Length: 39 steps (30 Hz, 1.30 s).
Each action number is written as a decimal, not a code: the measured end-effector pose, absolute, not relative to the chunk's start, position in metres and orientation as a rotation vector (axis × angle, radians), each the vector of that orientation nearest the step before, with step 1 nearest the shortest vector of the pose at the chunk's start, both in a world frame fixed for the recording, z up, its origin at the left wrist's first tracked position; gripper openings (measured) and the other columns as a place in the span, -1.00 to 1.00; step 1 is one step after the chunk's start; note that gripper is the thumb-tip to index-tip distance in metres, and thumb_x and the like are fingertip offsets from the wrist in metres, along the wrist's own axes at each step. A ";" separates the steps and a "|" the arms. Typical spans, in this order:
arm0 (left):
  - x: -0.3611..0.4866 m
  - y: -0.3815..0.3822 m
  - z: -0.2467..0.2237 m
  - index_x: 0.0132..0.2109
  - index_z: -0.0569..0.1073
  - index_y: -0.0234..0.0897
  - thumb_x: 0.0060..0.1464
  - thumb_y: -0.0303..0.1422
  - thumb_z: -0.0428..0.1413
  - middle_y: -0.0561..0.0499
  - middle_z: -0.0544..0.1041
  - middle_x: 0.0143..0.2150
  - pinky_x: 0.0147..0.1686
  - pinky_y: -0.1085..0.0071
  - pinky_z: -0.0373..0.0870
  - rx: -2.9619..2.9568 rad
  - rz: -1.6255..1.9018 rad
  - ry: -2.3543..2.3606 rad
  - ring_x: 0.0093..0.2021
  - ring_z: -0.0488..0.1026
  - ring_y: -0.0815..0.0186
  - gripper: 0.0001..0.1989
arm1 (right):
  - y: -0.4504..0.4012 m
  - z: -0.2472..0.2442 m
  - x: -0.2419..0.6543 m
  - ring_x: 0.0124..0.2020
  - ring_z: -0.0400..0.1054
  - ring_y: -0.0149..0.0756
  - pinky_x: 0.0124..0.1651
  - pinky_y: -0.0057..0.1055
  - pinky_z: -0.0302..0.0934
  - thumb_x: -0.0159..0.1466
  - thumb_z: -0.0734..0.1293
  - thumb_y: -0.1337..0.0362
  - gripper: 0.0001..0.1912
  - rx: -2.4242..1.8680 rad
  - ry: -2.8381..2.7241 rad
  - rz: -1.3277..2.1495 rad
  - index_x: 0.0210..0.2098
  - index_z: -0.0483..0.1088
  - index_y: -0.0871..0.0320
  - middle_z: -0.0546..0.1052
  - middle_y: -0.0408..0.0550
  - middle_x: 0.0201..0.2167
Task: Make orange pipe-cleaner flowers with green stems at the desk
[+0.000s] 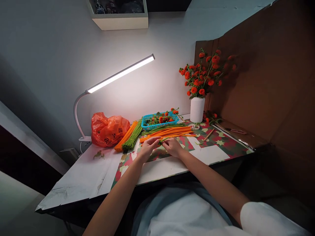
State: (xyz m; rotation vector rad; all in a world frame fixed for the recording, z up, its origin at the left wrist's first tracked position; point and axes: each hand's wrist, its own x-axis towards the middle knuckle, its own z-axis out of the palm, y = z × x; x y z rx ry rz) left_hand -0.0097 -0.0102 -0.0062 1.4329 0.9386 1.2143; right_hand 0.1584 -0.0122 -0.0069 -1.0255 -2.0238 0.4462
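Note:
Over the front part of the table, my left hand (148, 147) and my right hand (173, 147) meet, fingertips almost touching. Both pinch a short green pipe cleaner (162, 140), partly hidden by the fingers. Just beyond them lies a loose spread of orange pipe cleaners (172, 131), with green pipe cleaners (161, 128) behind. To the left rest an orange bundle (126, 136) and a green bundle (133, 136). A blue basket (159, 125) behind holds several small orange flowers with green stems.
A red plastic bag (108, 129) and a lit desk lamp (120, 74) stand at the left. At the right back is a white ribbed vase (197, 109) of orange flowers, near a tape roll (196, 127), a thin stick (209, 134), pliers (235, 130) and a cardboard panel (265, 82).

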 end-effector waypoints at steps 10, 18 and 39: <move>-0.007 -0.010 -0.004 -0.28 0.59 -0.33 -0.30 -0.07 0.34 -0.09 0.57 -0.28 -0.39 0.43 0.37 1.336 1.225 0.961 -0.36 0.43 0.33 -0.53 | -0.012 -0.012 0.152 -0.67 -0.08 -0.51 -0.56 -0.48 -0.18 0.11 0.19 0.28 -0.68 -0.937 -1.838 0.599 -0.73 0.06 0.14 0.04 -0.27 -0.76; -0.003 -0.010 -0.002 -0.38 0.50 -0.38 -0.16 0.02 0.22 0.08 0.33 -0.55 -0.63 0.54 0.08 1.278 1.213 0.946 -0.62 0.16 0.51 -0.53 | -0.013 -0.005 0.156 -0.51 0.18 -0.42 -0.42 -0.51 0.03 0.24 0.21 0.24 -0.87 -0.848 -1.841 0.592 -0.38 0.32 0.14 0.35 -0.20 -0.53; 0.005 -0.007 -0.012 -0.42 0.31 -0.22 0.05 -0.06 0.01 0.14 0.20 -0.55 -0.60 0.48 0.07 1.433 1.316 1.116 -0.59 0.12 0.42 -0.68 | -0.019 -0.008 0.151 -0.54 0.19 -0.46 -0.41 -0.53 -0.02 0.20 0.27 0.32 -0.95 -0.957 -1.986 0.285 -0.36 0.35 0.16 0.39 -0.20 -0.54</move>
